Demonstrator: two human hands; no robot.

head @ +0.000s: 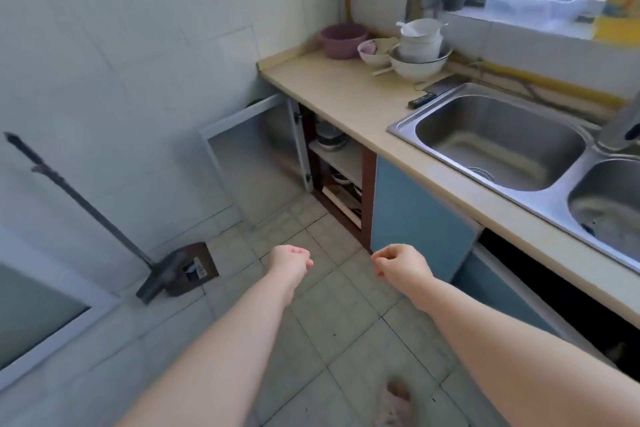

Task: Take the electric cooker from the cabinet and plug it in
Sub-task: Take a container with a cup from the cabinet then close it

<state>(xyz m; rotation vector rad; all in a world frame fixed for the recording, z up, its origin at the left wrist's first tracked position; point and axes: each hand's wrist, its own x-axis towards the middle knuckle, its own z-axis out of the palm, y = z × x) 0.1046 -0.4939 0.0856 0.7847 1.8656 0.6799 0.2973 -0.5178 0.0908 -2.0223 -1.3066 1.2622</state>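
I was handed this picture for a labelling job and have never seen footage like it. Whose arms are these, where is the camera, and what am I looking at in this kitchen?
There is no machine here. The camera sits on a person's head, looking forward and down, so the two bare arms are that person's own. The left hand and right hand hang loosely curled over the floor tiles; neither holds anything.

Ahead, a cabinet door stands open under the countertop. On the cabinet's upper shelf sits a round pot-like appliance, perhaps the cooker, though it is too blurred to be sure.

On the countertop are stacked white bowls, a purple basin and a cleaver beside the steel sink. A dustpan leans against the left wall.
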